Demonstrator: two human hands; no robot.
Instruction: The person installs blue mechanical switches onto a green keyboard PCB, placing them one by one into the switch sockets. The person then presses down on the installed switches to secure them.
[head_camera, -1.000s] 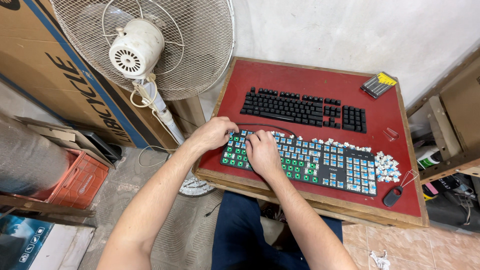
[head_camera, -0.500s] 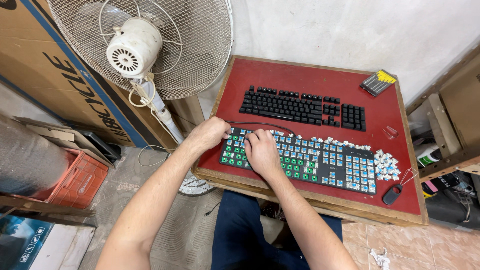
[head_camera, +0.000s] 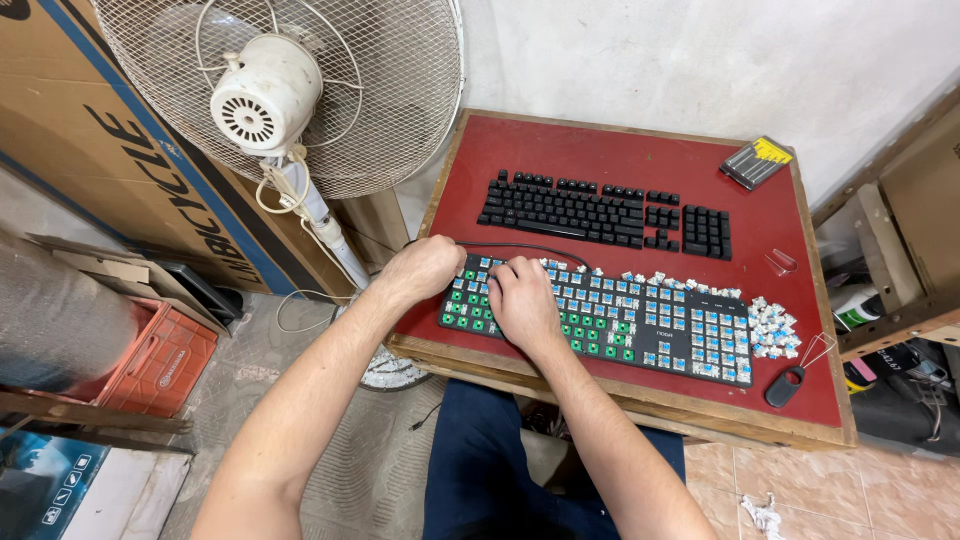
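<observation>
Working at the 9 o'clock end of the stripped keyboard (head_camera: 650, 325), near the front edge of the red worktop (head_camera: 620, 150). Left hand (head_camera: 425, 268) clenched in a loose fist, pressed against the keyboard's far-left corner, seemingly to brace it. Right hand (head_camera: 522, 300) laid palm down over the green and blue switches just beside it, fingers curled under; cannot tell whether anything is pinched there. Looks like fingertip work on single switches, with no tool taken up: black puller (head_camera: 785, 385) and wire puller (head_camera: 818, 350) lying untouched at 4 o'clock.

Calls for a steady brace from the left and small, straight moves from the right, minding the closely packed neighbouring switches.

Room and edges:
- Toward 12 o'clock, a thin cable (head_camera: 530, 248) just beyond the knuckles, then a black keyboard (head_camera: 600, 210) with caps on; bare red surface past that.
- Toward 3 o'clock, a heap of loose switches (head_camera: 772, 328) touching the stripped keyboard's end, easy to scatter.
- At 1 o'clock, a small box of tools (head_camera: 757, 162) in the far corner.
- At 9 to 10 o'clock, worktop edge right beside the left hand, standing fan (head_camera: 300, 90) close beyond; little elbow room there.
- At 6 o'clock, narrow wooden lip only.
</observation>
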